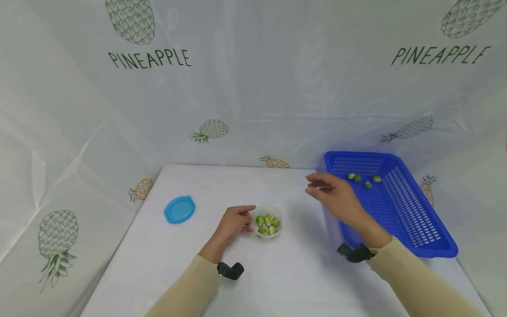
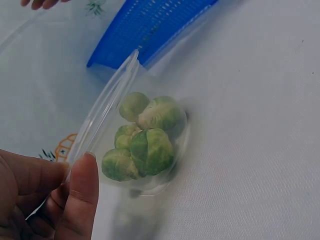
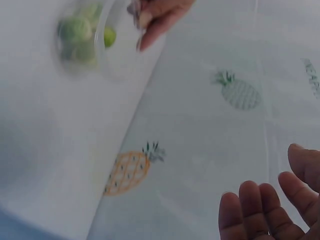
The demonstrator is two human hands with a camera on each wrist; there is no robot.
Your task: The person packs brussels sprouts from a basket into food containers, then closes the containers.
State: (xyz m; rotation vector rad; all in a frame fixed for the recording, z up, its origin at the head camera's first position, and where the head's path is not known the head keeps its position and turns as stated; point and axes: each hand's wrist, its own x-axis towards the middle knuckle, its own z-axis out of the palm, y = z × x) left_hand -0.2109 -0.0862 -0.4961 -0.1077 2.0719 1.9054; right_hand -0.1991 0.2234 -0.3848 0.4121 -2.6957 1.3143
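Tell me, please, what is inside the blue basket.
Inside the blue basket, four Brussels sprouts show toward the far end. The right hand and arm cover part of its left side; anything behind them cannot be seen.

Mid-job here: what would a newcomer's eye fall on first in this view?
Probably the big blue basket at the right of the white table, with a few small sprouts toward its far end. Next comes the clear bowl of green sprouts near the middle, its rim held by the left grip. The light-blue lid-shaped piece, alone on the left, also stands out.
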